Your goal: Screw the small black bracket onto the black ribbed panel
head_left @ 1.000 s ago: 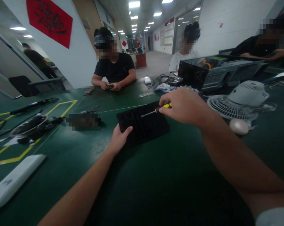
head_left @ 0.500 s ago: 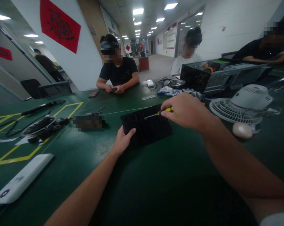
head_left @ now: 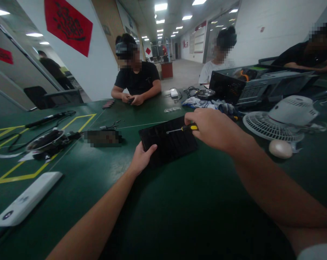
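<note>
My left hand (head_left: 143, 157) grips the near left edge of a flat black rectangular panel (head_left: 174, 148), with the thumb lying on top and the other fingers hidden beneath. The panel is dark, and I cannot make out what kind of part it is. In my right hand (head_left: 209, 126) is a screwdriver with a yellow and black handle (head_left: 190, 127). Its thin metal shaft points left across the panel, with the tip close over the surface; whether it touches, I cannot tell. My right fingers are closed round the handle.
On the green table (head_left: 158, 202) stand a white fan-like housing (head_left: 290, 117), a pale computer mouse (head_left: 280, 148), an opened computer case (head_left: 250, 90) and crumpled cloth (head_left: 204, 104). At left lie a white oblong device (head_left: 30, 196) and cabled parts (head_left: 48, 142). A person (head_left: 136, 79) sits opposite.
The screwdriver handle and shaft have turned slightly in my right hand, while the tip stays near the same spot. My left hand keeps its hold on the panel. The view has shifted a little.
</note>
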A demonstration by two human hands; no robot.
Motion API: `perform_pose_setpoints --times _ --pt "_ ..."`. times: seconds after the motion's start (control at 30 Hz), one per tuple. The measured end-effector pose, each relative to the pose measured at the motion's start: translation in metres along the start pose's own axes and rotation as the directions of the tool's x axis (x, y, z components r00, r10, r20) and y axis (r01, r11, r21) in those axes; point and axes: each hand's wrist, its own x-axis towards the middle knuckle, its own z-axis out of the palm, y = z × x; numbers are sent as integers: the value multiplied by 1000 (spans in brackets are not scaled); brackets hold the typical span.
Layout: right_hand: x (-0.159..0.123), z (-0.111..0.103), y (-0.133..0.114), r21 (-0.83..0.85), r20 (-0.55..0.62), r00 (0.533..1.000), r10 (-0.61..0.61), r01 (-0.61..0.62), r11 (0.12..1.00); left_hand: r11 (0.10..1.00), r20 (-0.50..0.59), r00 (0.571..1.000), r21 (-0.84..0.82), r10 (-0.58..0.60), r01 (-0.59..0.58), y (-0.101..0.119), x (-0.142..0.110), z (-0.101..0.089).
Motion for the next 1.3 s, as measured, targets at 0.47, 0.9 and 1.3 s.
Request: perform_pose_setpoints --times 0.47,0.9,1.3 --pt "0 -2 3 2 -17 1000 -9 9 1000 1000 24 1000 -23 -4 4 0 2 0" --pt "3 -5 6 -5 -68 998 0 -1 1000 999 17 1000 -36 -17 18 0 2 0" --pt "4 -1 6 17 -72 997 -9 11 1000 999 6 1000 -42 -22 22 -2 2 -1"
